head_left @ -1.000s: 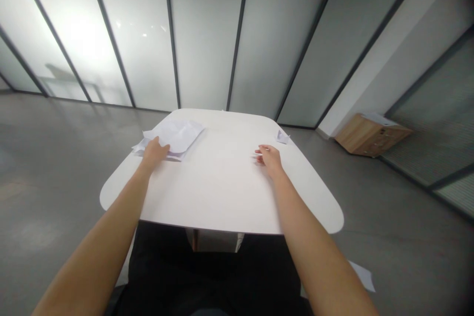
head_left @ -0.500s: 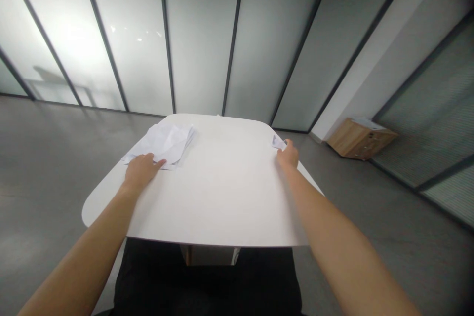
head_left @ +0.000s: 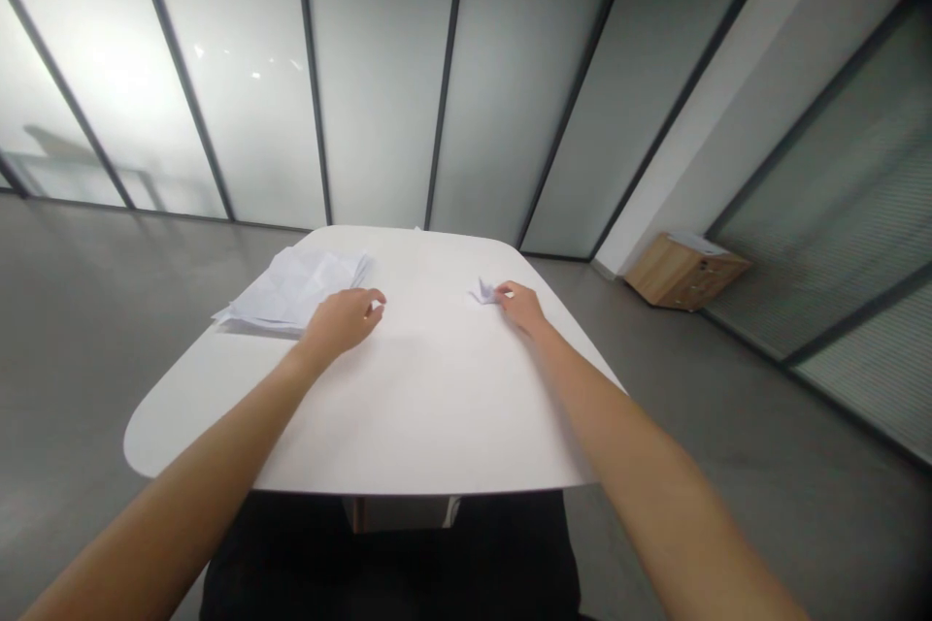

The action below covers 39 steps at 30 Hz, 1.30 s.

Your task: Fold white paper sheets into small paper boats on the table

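Note:
My right hand (head_left: 518, 305) rests on the white table (head_left: 408, 408) and pinches a small folded piece of white paper (head_left: 482, 292) by its right end. To the left of the table's middle, my left hand (head_left: 344, 318) lies with its fingers loosely curled, just right of a loose pile of white paper sheets (head_left: 291, 289). Nothing shows in that hand. Both bare forearms reach in from the bottom of the view.
Frosted glass panels with dark frames stand behind the table. A low wooden cabinet (head_left: 681, 270) sits on the grey floor at the right, against the wall. The table's near edge is close to my body.
My right hand took hold of the small folded paper near the table's right edge and drew it left toward the middle. My left hand left the pile's edge and moved right.

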Each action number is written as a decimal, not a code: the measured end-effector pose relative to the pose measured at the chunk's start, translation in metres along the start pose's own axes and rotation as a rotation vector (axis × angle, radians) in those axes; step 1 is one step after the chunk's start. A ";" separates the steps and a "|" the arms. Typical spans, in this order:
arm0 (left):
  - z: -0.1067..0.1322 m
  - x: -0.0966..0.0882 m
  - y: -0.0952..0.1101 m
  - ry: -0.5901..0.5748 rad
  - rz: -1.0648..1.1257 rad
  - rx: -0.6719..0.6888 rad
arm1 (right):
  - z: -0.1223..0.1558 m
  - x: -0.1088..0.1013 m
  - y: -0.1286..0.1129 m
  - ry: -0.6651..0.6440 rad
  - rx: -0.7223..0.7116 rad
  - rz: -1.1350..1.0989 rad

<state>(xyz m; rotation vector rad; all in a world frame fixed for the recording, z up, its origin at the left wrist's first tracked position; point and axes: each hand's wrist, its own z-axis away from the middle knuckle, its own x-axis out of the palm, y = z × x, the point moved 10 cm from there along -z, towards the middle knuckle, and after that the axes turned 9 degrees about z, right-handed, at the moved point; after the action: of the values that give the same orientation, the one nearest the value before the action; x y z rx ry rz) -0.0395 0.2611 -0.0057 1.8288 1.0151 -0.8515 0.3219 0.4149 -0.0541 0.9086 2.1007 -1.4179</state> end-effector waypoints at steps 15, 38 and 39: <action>-0.016 0.080 0.022 -0.091 0.237 0.183 | 0.080 0.098 -0.131 -0.258 -0.237 -0.069; -0.012 0.050 0.017 0.151 0.793 -0.037 | 0.113 0.102 -0.146 -0.410 0.175 -0.917; -0.012 0.050 0.016 0.155 0.788 -0.051 | 0.114 0.101 -0.148 -0.427 0.158 -0.926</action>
<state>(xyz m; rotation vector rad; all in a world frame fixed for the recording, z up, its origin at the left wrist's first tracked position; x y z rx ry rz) -0.0017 0.2827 -0.0377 2.0324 0.3227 -0.2032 0.1447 0.2985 -0.0716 -0.4104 2.1414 -1.9838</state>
